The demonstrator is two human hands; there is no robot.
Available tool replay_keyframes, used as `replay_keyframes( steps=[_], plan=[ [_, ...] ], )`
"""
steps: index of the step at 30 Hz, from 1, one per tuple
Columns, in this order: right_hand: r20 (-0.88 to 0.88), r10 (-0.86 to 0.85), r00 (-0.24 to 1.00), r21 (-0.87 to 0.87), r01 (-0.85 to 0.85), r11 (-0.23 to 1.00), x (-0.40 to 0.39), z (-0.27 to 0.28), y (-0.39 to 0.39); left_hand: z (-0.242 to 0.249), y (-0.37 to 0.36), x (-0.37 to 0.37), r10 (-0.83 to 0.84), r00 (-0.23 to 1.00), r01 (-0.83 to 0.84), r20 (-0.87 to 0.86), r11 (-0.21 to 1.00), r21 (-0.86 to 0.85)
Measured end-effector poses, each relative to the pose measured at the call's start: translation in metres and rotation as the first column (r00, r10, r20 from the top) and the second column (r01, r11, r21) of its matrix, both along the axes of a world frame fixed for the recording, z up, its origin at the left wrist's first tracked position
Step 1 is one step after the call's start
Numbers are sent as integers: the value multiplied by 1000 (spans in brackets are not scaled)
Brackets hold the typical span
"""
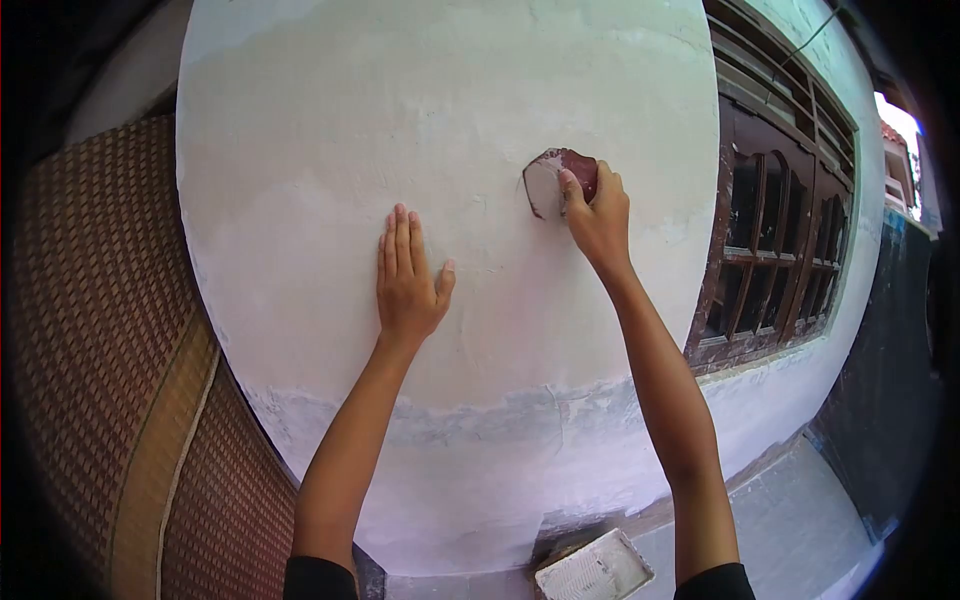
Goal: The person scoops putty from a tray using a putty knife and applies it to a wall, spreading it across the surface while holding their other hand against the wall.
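Note:
A white plastered wall (300,140) fills the middle of the head view. My left hand (407,278) lies flat against it, palm on the plaster, fingers together and pointing up. My right hand (598,215) is higher and to the right, gripping a folded sheet of reddish-brown sandpaper (552,180) dusted white and pressing it on the wall. Both forearms reach up from the bottom of the view. The lower band of the wall is greyer and rougher.
A dark wooden window frame (770,230) with panes stands just right of the plaster. A woven brown mat or screen (100,330) covers the left side. On the ground below lies a white paint tray (593,570). A grey floor runs along the wall at right.

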State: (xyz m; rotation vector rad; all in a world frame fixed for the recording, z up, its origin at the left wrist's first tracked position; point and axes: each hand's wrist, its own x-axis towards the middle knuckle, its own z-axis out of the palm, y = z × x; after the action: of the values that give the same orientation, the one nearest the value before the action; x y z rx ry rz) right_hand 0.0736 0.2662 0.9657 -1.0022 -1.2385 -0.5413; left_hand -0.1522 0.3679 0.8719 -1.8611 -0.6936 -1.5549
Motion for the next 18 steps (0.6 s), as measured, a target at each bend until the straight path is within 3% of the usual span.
replay_keyframes(
  steps=[6,9,11,14,15,18],
  plan=[
    [-81,-30,996,-37,27,999,12,2,9,-1,3,1,-7,1000,7,-2,999,32],
    [-66,-114,991,21,116,993,36,8,12,-1,3,1,20,1000,-20,-3,1000,21],
    [-160,-111,981,87,126,988,51,14,6,0,2,-1,-8,1000,8,-8,999,37],
    [-334,61,940,132,-17,991,57,14,-6,0,2,0,-15,1000,15,3,1000,26],
    [-337,144,931,198,-80,977,57,13,-2,0,2,2,-18,1000,18,2,999,27],
    [-98,80,992,194,-60,979,35,3,14,-2,4,8,-27,999,27,30,1000,14]
  ],
)
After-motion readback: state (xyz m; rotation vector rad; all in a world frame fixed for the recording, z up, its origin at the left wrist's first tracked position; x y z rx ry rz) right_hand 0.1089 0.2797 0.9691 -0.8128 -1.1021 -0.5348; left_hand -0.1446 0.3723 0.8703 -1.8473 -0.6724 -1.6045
